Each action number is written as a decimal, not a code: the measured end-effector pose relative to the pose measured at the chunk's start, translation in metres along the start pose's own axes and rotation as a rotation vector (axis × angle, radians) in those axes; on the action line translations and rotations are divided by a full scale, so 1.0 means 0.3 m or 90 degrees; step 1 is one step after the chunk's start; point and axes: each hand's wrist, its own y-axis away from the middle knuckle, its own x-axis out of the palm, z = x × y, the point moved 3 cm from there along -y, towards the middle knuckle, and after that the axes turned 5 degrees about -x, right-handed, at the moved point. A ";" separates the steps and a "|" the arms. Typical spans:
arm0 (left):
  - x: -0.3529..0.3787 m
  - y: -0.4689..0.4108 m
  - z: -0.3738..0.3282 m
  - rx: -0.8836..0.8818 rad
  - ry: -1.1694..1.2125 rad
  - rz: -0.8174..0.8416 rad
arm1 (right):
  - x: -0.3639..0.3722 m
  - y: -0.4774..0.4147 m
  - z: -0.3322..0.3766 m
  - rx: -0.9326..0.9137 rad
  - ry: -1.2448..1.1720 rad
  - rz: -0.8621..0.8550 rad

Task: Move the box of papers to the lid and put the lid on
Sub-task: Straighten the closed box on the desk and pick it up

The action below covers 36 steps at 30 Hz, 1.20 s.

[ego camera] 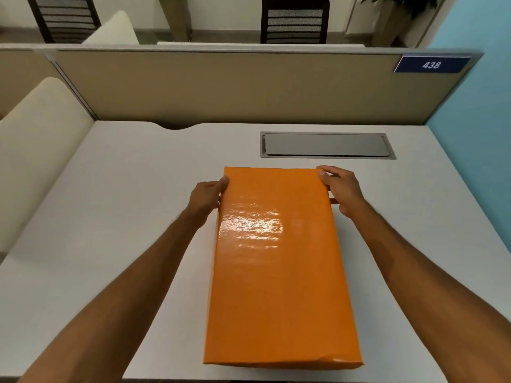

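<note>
Head view: both hands (206, 197) clasp lid (279, 261).

"438" — blue partition sign (432, 64)

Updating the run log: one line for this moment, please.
stage: lid on | orange lid covers box, on desk | left hand grips far left edge | right hand grips far right corner

The lid (279, 261) hides the box and papers beneath it. Below each thumb, the fingers of the left hand (206, 199) and right hand (341, 190) are mostly hidden by the lid's sides. The bottom edge cuts off both forearms.
</note>
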 end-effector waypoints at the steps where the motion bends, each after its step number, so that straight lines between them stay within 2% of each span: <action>1: 0.002 -0.004 0.004 0.000 0.003 -0.002 | 0.003 -0.004 -0.003 -0.001 0.006 -0.003; 14: 0.006 -0.020 0.021 -0.032 0.054 -0.003 | 0.012 -0.001 -0.005 -0.012 0.046 -0.010; 27: -0.004 0.074 0.035 0.039 -0.035 0.077 | -0.028 0.197 -0.036 -0.020 0.058 -0.039; 36: 0.007 0.276 0.149 0.090 -0.025 0.045 | -0.071 0.380 -0.087 -0.010 0.013 -0.025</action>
